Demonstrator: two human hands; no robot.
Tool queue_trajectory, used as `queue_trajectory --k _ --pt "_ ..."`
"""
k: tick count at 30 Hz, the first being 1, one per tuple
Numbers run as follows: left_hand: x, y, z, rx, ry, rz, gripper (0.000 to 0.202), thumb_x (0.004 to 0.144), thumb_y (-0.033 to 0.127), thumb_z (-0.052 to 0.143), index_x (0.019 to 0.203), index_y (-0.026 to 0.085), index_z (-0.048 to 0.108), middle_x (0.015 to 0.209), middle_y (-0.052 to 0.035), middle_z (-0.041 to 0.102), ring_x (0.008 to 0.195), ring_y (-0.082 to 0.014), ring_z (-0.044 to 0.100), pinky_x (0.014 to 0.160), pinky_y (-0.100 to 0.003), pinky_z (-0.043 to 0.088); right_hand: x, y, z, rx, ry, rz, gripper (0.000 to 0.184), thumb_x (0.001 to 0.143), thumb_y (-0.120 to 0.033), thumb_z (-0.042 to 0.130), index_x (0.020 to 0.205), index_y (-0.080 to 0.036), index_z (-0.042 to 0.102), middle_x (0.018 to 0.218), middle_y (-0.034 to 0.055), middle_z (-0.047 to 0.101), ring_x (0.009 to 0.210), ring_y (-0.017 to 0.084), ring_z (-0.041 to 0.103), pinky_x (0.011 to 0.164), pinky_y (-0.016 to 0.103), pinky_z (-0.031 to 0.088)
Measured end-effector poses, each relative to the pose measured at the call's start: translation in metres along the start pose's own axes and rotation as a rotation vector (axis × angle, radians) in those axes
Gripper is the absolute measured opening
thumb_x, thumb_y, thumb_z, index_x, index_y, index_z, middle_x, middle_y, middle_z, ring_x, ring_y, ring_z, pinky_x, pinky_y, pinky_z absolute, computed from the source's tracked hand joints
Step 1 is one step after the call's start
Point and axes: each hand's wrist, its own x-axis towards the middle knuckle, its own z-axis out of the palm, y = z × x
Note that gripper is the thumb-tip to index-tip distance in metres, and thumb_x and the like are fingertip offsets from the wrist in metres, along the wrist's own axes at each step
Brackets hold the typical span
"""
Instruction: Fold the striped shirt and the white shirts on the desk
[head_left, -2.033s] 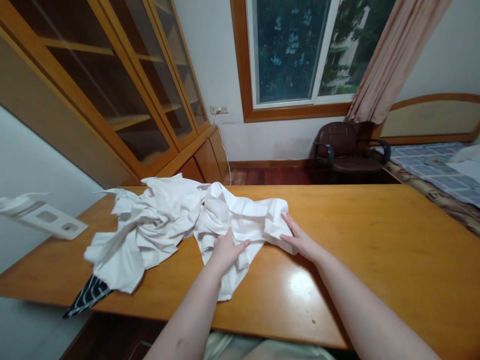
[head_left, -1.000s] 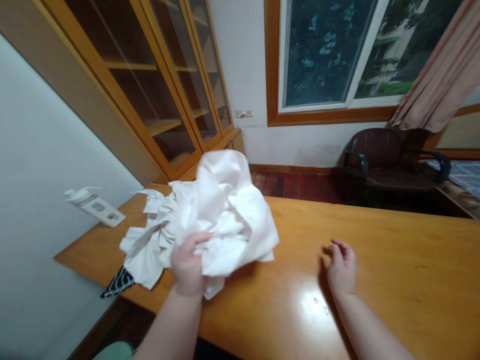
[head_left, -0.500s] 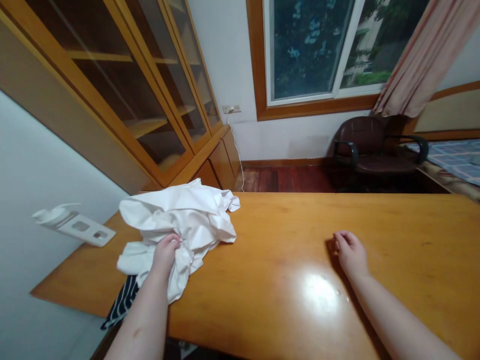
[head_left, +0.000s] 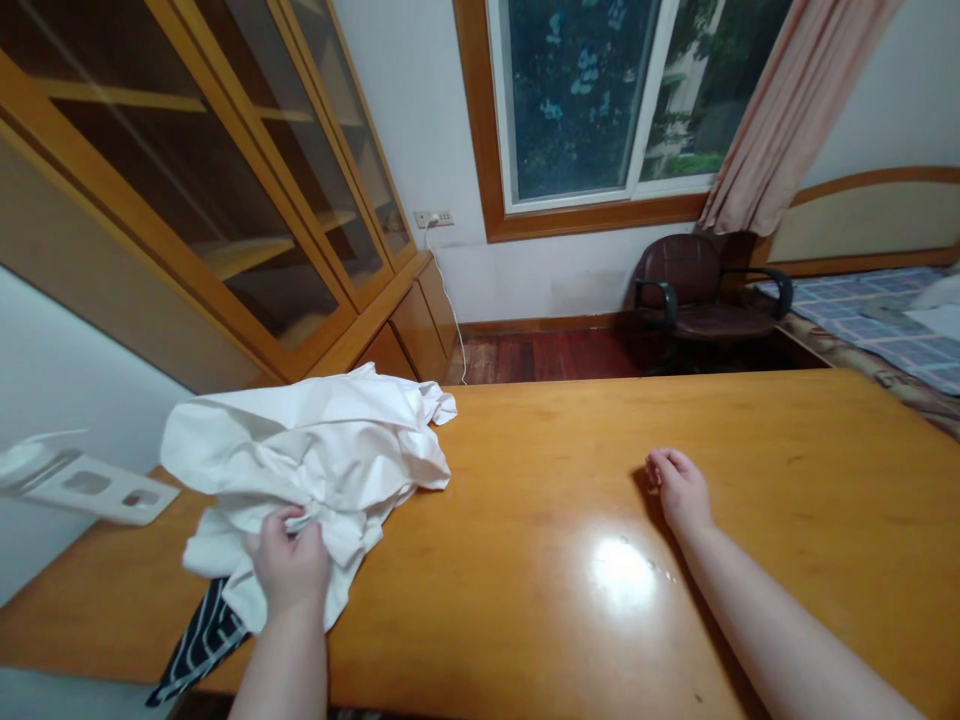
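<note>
A crumpled white cloth (head_left: pixel 322 440), perhaps a garment, lies heaped on the left part of the wooden table (head_left: pixel 525 520). My left hand (head_left: pixel 291 565) pinches a fold of it near its front edge, thumb and fingers closed on the fabric. Beneath the heap, a black cloth with white stripes (head_left: pixel 202 635) pokes out and hangs over the table's near edge. My right hand (head_left: pixel 679 490) rests low over the bare wood on the right, well apart from the cloth. Its fingers are curled in, and nothing shows in them.
At the table's left end, a white plastic holder (head_left: pixel 112 490) stands by the wall. A glass-door cabinet (head_left: pixel 277 200) rises behind the cloth. Beyond the far edge are a dark red armchair (head_left: pixel 682 285), a bed (head_left: pixel 885 315) and a window with a pink curtain (head_left: pixel 787 120).
My left hand has turned and drawn toward me, with its grip on the cloth now at a nearer fold. The view has swung right; my right hand keeps its curled pose.
</note>
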Motion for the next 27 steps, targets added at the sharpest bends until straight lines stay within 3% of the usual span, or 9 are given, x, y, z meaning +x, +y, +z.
queue_trajectory --k 2,4,7,9,12,14,18,22,27 --pt "-0.008 0.008 -0.022 0.059 0.239 0.032 0.036 0.07 0.036 0.051 0.102 0.021 0.055 0.118 -0.0138 0.047 0.122 -0.0354 0.041 0.097 -0.05 0.037 0.004 0.003 -0.006 0.063 0.021 -0.003 0.032 0.071 -0.048 0.064 0.061 -0.019 0.054 0.054 -0.0022 0.05 0.049 0.01 0.043 0.045 0.022 0.032" --pt "-0.011 0.021 -0.044 0.115 0.388 0.08 0.053 0.069 0.037 0.056 0.121 0.03 0.047 0.141 -0.0089 0.031 0.132 -0.0347 0.031 0.104 -0.051 0.031 0.006 0.004 -0.01 0.112 0.008 0.021 0.032 0.07 -0.049 0.065 0.064 -0.02 0.055 0.056 -0.0017 0.052 0.05 0.01 0.044 0.045 0.022 0.032" --pt "0.0 0.053 -0.064 0.155 0.401 0.235 0.067 0.07 0.038 0.06 0.132 0.043 0.036 0.151 0.0018 0.017 0.138 -0.0317 0.024 0.109 -0.047 0.026 0.009 0.003 -0.01 0.076 -0.034 0.036 0.034 0.071 -0.053 0.062 0.065 -0.02 0.053 0.057 -0.0021 0.052 0.05 0.011 0.046 0.045 0.022 0.034" --pt "0.016 0.084 -0.064 0.164 0.389 0.333 0.068 0.074 0.04 0.059 0.137 0.034 0.034 0.154 -0.0015 0.009 0.14 -0.0313 0.018 0.11 -0.045 0.023 0.012 0.001 -0.007 -0.027 -0.094 0.02 0.035 0.071 -0.053 0.06 0.064 -0.02 0.052 0.055 -0.0024 0.052 0.05 0.011 0.046 0.047 0.023 0.035" --pt "0.044 0.127 -0.042 0.266 0.243 0.407 0.063 0.08 0.047 0.054 0.137 0.024 0.039 0.155 -0.0072 0.004 0.141 -0.0362 0.009 0.112 -0.054 0.01 0.019 -0.004 -0.001 -0.141 -0.181 0.009 0.032 0.068 -0.05 0.063 0.062 -0.019 0.054 0.051 -0.0028 0.051 0.049 0.012 0.046 0.048 0.024 0.036" --pt "0.058 0.141 -0.016 0.324 0.072 0.347 0.061 0.083 0.052 0.05 0.136 0.024 0.042 0.156 -0.0091 0.008 0.141 -0.0403 0.006 0.108 -0.062 0.009 0.025 -0.005 -0.004 -0.17 -0.195 0.008 0.031 0.066 -0.049 0.063 0.062 -0.019 0.055 0.05 -0.003 0.051 0.048 0.012 0.046 0.048 0.025 0.036" --pt "0.067 0.122 0.036 0.469 -0.471 0.138 0.053 0.081 0.05 0.049 0.125 0.021 0.056 0.143 -0.015 0.042 0.132 -0.0438 0.028 0.101 -0.07 0.016 0.038 -0.002 -0.035 -0.29 -0.058 -0.006 0.027 0.063 -0.046 0.064 0.061 -0.019 0.058 0.052 -0.0018 0.053 0.049 0.012 0.045 0.048 0.025 0.033" --pt "0.06 0.09 0.065 0.498 -0.47 0.148 0.056 0.081 0.05 0.046 0.129 0.024 0.053 0.147 -0.0129 0.038 0.134 -0.0427 0.024 0.102 -0.068 0.015 0.054 0.006 -0.076 -0.357 0.201 -0.028 0.029 0.065 -0.046 0.061 0.066 -0.018 0.061 0.055 0.0003 0.056 0.051 0.013 0.048 0.049 0.026 0.036" --pt "0.054 0.085 0.069 0.502 -0.408 0.156 0.057 0.084 0.051 0.038 0.134 0.025 0.048 0.149 -0.0109 0.034 0.137 -0.0411 0.019 0.104 -0.068 0.011 0.063 0.01 -0.082 -0.183 0.22 0.0 0.032 0.064 -0.047 0.063 0.069 -0.016 0.06 0.055 0.0 0.056 0.049 0.012 0.049 0.046 0.024 0.038"
